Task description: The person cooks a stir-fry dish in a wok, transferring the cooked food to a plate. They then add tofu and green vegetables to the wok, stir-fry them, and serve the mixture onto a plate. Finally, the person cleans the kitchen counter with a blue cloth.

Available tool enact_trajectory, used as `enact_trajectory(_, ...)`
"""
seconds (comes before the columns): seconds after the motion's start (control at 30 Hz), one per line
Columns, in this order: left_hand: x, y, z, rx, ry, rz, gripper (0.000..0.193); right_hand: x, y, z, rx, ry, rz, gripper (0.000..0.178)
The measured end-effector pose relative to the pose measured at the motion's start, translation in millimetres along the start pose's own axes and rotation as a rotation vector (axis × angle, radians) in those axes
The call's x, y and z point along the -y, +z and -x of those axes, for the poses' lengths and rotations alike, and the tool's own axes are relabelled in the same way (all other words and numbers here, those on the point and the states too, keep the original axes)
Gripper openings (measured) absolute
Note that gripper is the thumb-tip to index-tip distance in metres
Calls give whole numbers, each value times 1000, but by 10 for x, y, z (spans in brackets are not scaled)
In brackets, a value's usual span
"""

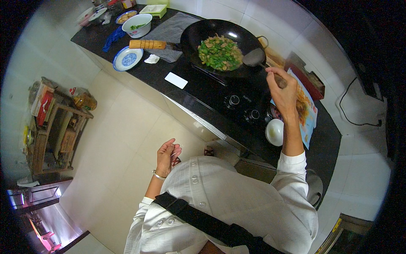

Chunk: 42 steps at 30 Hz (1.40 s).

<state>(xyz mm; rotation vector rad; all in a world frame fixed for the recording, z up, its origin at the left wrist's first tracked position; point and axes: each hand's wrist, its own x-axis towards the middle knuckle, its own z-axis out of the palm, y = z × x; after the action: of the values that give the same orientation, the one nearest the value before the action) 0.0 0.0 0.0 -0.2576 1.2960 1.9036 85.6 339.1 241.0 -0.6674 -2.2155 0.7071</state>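
Clock places are read from the middle of the wok (192, 40), which sits on the black stove (211, 94). The food (220, 53), chopped green pieces mixed with brown, is heaped in the middle of the wok. The right hand (284, 91), out at 4 o'clock, has its fingers closed around the handle of the turner (253, 57). The turner's head is inside the wok toward 4 o'clock, just beside the food; whether it touches the metal I cannot tell. The left hand (167, 156) hangs well apart at 7 o'clock, over the floor, fingers loosely half-curled, empty as far as it shows.

The wok's wooden handle (147, 44) points to 9 o'clock. Beyond its tip, the bowl (138, 29) with greens stands at about 10 and the plate (127, 59) near 9. A white slab (176, 80) lies at 8. The knobs (231, 100) are at 6 and 5, with a small white bowl (275, 132) farther out at 5. The sheet (308, 114) is at 4, and a red box (306, 80) stands between 3 and 4
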Motion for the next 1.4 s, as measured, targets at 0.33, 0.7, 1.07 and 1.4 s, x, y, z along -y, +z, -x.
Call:
enact_trajectory(0.33, -61, -52, -41, 4, 3, -31, 23, -344, 333, 17, -179, 144, -415, 15)
enact_trajectory(0.7, 19, 182, -112, 133, -78, -189, 25, -242, -30, 68, -90, 3, -94, 17)
enact_trajectory(1.07, 149, 320, -218, 196, -97, -279, 26, -272, 50, -143, -20, -114, -83, 15)
enact_trajectory(1.4, 141, 302, -188, 163, -82, -271, 26, -571, 263, 153, -288, 216, -743, 17)
